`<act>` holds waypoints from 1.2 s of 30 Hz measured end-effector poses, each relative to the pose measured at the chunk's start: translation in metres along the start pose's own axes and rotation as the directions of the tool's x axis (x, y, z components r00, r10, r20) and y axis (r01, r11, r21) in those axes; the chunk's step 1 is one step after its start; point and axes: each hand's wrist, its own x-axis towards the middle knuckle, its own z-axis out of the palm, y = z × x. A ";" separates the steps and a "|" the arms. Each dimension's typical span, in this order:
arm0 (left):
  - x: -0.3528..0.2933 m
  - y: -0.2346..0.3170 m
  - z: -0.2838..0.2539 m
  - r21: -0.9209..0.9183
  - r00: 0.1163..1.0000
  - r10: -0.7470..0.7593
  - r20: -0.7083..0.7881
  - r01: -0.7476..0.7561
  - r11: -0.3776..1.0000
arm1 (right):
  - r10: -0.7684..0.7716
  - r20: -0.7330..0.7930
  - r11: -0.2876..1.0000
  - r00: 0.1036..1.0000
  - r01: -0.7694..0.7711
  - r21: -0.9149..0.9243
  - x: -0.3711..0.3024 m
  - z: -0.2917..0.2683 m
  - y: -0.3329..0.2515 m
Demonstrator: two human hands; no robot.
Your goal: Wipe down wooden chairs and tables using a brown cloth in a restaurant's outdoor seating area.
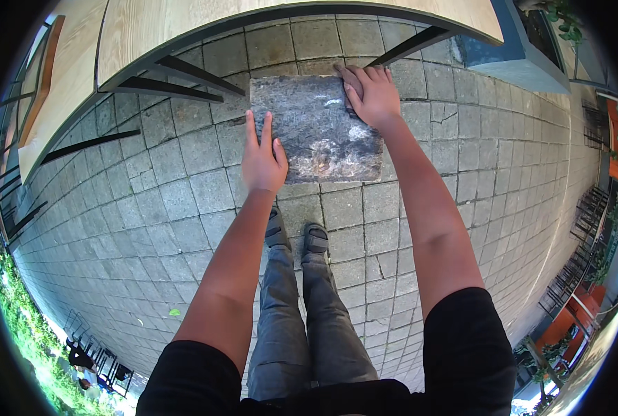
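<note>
Brown cloth [345,76] in right grip [376,100]; board [309,132] beneath.

The board [309,128] is mottled charcoal with whitish and tan blotches, the cloth [351,78] brown, the grid-patterned pavers [173,197] grey, the far tabletop [191,19] pale and wood-grained.

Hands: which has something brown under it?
The right hand, over a brown piece at the upper right of the slab; the left hand, at its left edge, has none.
</note>
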 end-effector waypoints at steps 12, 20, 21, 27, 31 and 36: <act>-0.006 -0.011 0.008 -0.284 0.998 -0.012 -0.056 -0.004 0.959 | 0.145 -0.143 0.984 0.979 -0.158 -0.086 0.032 0.058 -0.138; -0.010 -0.015 0.009 -0.375 0.991 -0.096 -0.090 0.055 0.925 | -0.247 0.054 0.969 0.968 0.246 0.017 0.065 0.063 -0.185; -0.011 -0.018 0.009 -0.397 0.993 -0.081 -0.085 0.041 0.917 | -0.253 0.054 0.967 0.966 0.253 0.019 0.064 0.063 -0.185; -0.019 -0.012 0.004 -0.535 0.990 -0.138 0.008 0.121 0.836 | -0.188 0.121 0.980 0.975 0.195 -0.050 0.055 0.057 -0.189; -0.014 -0.017 0.020 -0.795 0.970 -0.199 -0.142 0.009 0.607 | -0.154 0.023 0.987 0.988 0.152 0.059 0.030 0.061 -0.204; -0.024 -0.088 0.004 -0.888 0.854 -0.519 0.031 0.262 0.378 | -0.082 0.020 0.982 0.996 0.077 0.170 -0.046 0.064 -0.234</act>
